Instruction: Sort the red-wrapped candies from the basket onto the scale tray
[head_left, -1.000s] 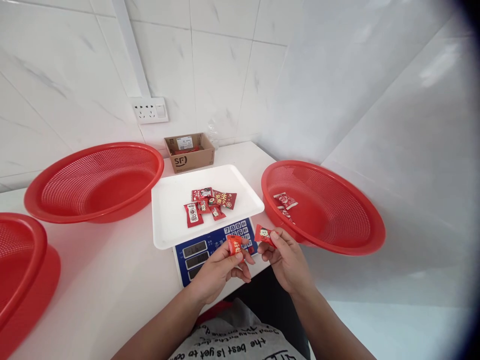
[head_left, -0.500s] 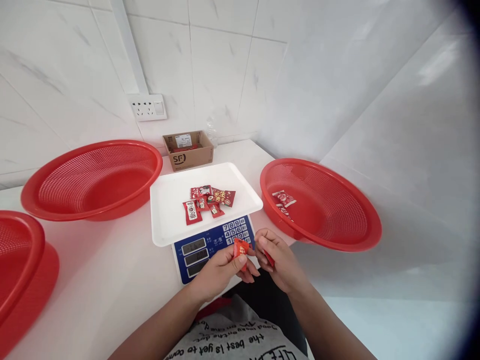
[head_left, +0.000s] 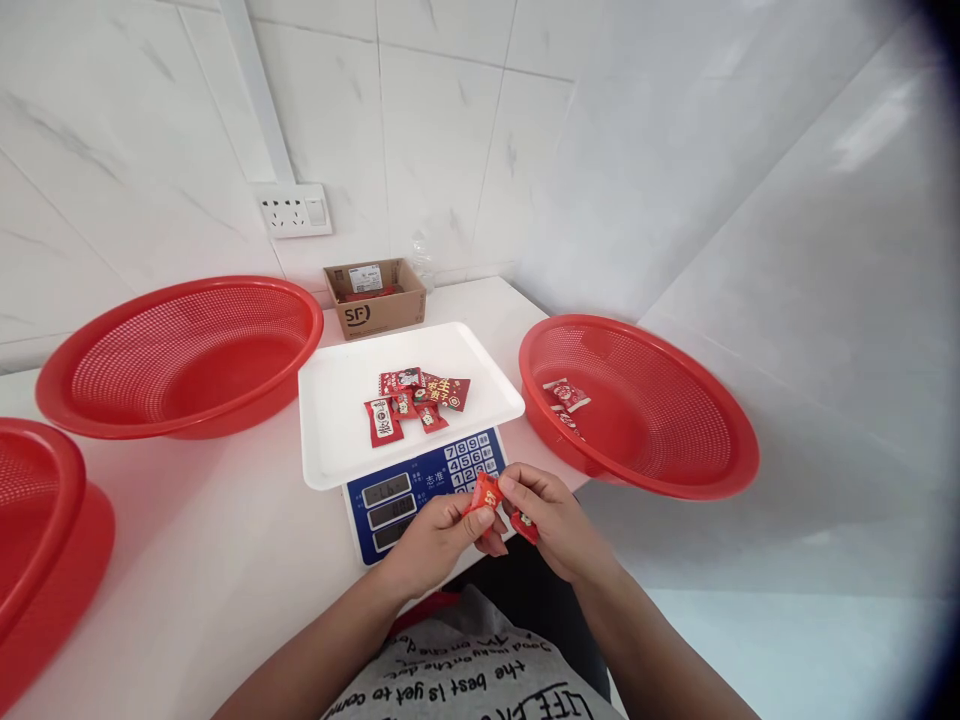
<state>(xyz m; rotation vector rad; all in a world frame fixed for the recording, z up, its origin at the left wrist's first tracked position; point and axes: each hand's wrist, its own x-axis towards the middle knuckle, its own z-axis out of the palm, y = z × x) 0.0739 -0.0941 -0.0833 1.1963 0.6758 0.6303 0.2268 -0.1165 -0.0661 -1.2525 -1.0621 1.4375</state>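
My left hand [head_left: 435,535] and my right hand [head_left: 551,520] meet just in front of the blue scale [head_left: 420,480]. Both pinch a small red candy packet [head_left: 486,493] between their fingertips. A second red packet [head_left: 523,525] sits tucked under the fingers of my right hand. On the scale's white tray [head_left: 337,430] lie several red candy packets [head_left: 416,400] in a loose heap.
A red mesh basket [head_left: 660,400] at the right holds a few packets [head_left: 566,395]. Another red basket [head_left: 180,350] stands at the left, a third [head_left: 37,500] at the far left edge. A small cardboard box [head_left: 375,300] sits against the tiled wall.
My hands have come together: the right hand moved left with its packet tucked in and now also pinches the packet that my left hand held alone.
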